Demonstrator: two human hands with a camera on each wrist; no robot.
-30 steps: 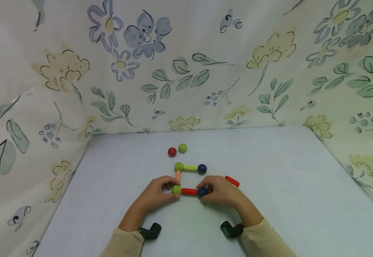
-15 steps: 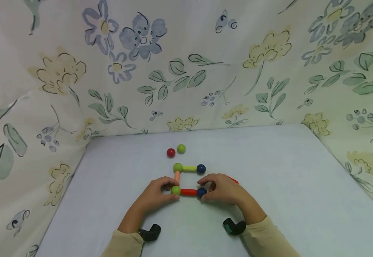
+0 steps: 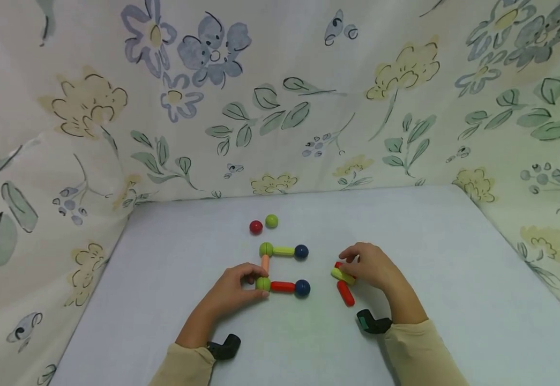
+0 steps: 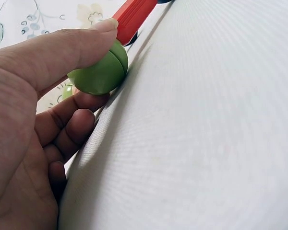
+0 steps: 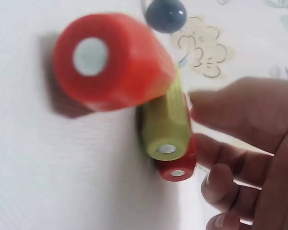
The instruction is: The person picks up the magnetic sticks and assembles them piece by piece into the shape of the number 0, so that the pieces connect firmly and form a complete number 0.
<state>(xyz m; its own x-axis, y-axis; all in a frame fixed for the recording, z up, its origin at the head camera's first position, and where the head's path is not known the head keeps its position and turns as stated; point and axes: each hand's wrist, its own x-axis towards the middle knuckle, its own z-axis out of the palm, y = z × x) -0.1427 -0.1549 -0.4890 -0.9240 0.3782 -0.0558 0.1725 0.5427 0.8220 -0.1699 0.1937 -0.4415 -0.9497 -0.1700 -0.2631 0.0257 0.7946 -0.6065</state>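
My left hand (image 3: pixel 236 287) pinches a green ball (image 3: pixel 262 284) between thumb and fingers; in the left wrist view the thumb lies over the green ball (image 4: pixel 103 72). From that ball a red magnetic rod (image 3: pixel 283 287) runs to a dark blue ball (image 3: pixel 302 288), and an orange rod (image 3: pixel 265 264) leads up to another green ball (image 3: pixel 266 249). A yellow-green rod (image 3: pixel 284 251) links this to a second blue ball (image 3: pixel 301 252). My right hand (image 3: pixel 371 265) hovers at loose rods, thumb and fingers apart beside a yellow-green rod (image 5: pixel 165 124) and a red rod (image 5: pixel 177 171).
Another loose red rod (image 3: pixel 345 294) lies nearer the person, metal disc on its end. A red ball (image 3: pixel 256 227) and a green ball (image 3: pixel 271 221) sit at the back of the white table (image 3: pixel 188 230). Floral cloth (image 3: pixel 280 134) hangs behind and at the sides.
My right hand has left the near blue ball and moved right to the loose rods. The left hand keeps its pinch on the green ball. The head view has shifted slightly.
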